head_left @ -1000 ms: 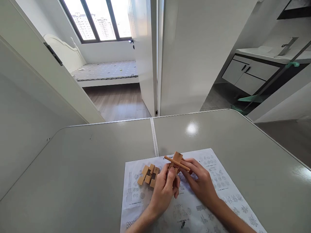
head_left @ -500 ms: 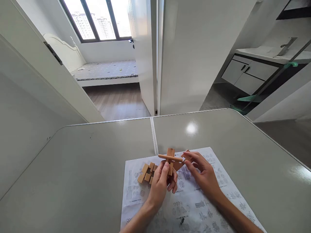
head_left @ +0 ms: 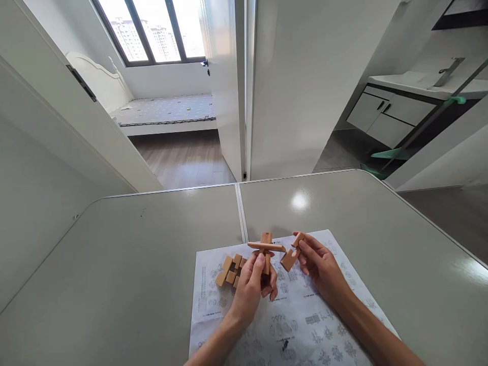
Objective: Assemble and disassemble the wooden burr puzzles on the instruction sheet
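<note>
Closed around some crossed wooden puzzle pieces (head_left: 266,247) is my left hand (head_left: 249,284); one flat stick lies across an upright piece there. Between the thumb and fingers of my right hand (head_left: 322,262) is a notched wooden block (head_left: 290,258), held at a tilt just right of the crossed pieces with a gap between them. Several more wooden blocks (head_left: 224,270) sit together on the printed sheet left of my left hand, which partly hides them. Both hands are above the printed instruction sheet (head_left: 282,325).
The sheet lies on a grey-green table (head_left: 125,274) with a white seam (head_left: 241,213) running away from me. Beyond the far edge stand a white door (head_left: 229,91) and a bed (head_left: 168,109). A sink cabinet (head_left: 392,109) is at the upper right.
My right hand has drawn slightly right with the notched block, which now shows more fully and apart from the crossed pieces. My left hand has barely moved.
</note>
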{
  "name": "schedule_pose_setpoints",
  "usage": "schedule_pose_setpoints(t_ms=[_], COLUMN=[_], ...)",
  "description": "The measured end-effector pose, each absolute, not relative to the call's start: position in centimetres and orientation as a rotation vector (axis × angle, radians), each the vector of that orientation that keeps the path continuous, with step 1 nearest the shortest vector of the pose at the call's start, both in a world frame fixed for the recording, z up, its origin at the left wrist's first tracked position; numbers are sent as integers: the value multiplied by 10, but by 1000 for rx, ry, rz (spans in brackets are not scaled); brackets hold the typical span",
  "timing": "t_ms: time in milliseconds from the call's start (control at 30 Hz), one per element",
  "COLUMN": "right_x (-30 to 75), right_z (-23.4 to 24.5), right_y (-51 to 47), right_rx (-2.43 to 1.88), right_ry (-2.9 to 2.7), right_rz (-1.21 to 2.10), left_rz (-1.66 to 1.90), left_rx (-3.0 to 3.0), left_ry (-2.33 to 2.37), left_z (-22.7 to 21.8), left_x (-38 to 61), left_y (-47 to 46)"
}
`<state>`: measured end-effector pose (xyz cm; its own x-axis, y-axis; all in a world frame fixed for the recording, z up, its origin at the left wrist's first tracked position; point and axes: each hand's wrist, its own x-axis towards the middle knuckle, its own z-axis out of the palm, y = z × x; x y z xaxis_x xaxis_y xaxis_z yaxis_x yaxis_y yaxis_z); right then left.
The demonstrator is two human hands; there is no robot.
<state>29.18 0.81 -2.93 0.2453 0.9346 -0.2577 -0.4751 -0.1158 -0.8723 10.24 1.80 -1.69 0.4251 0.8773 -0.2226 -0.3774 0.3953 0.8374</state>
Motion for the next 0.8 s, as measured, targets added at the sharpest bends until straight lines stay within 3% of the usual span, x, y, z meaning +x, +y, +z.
schedule_pose_setpoints(t_ms=[233,800], right_x=[293,284], right_z=[-24,-34], right_y=[8,6], right_rx=[-1004,-955], right_ry=[-515,-523], right_rz=[1496,1551], left_rz=[872,841], left_rx=[813,875], left_ry=[716,680], left_z=[-18,-18], left_x=[103,101], left_y=[17,17])
